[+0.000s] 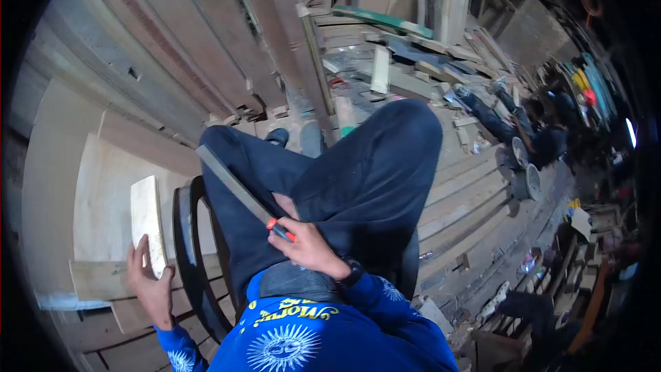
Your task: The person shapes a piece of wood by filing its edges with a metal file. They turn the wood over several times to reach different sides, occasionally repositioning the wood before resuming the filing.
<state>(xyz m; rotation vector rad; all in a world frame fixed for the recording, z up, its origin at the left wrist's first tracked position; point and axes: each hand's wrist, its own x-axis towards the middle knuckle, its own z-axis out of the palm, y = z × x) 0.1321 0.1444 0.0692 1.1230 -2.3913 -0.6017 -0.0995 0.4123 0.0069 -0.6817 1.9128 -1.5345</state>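
My right hand [311,249] is closed around the red and black handle of a long flat file [237,189]. The file's grey blade slants up and left across my thigh. Out to the left, my left hand [153,288] grips the lower end of a pale, flat wooden piece [147,217] between thumb and fingers. That piece stands roughly upright in front of lighter boards. Between my left hand and my leg is a dark curved frame [189,248], perhaps part of a chair.
Large planks [165,41] lean at the upper left. Pale boards [103,186] stand at my left. Scrap wood [413,62] and a green-edged strip [382,21] litter the floor ahead. Long floor slats [468,200] run at right, where another person [547,124] sits near round metal parts [530,180].
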